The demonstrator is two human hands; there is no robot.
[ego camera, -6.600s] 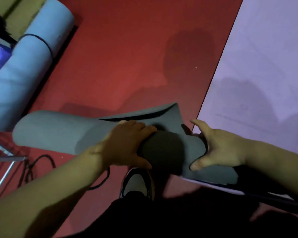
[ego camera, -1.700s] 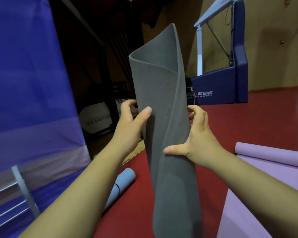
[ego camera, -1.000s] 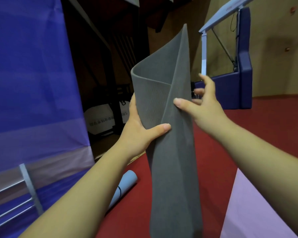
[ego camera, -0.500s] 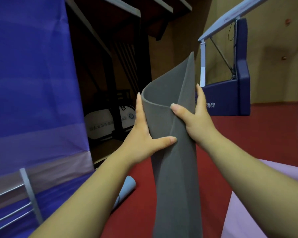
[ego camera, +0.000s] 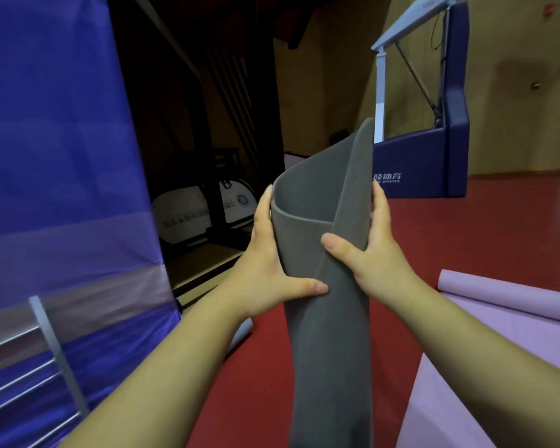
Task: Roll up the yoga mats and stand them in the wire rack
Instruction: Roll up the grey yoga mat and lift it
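Gray mat point(ego camera: 327, 350) is upright in the middle, loosely coiled, left grip point(ego camera: 269, 273) and right grip point(ego camera: 374, 257) both clamped round its upper part, thumbs on the overlap. Top's flared open, so I reckon it'll spring loose if either thumb slackens before the rack point(ego camera: 57, 352) at near left.

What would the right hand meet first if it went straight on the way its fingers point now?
Probably nothing close. The right hand grips the mat, fingers pointing up along its far side. Past them the way looks free; the blue stand lies in that line, but seems much farther.
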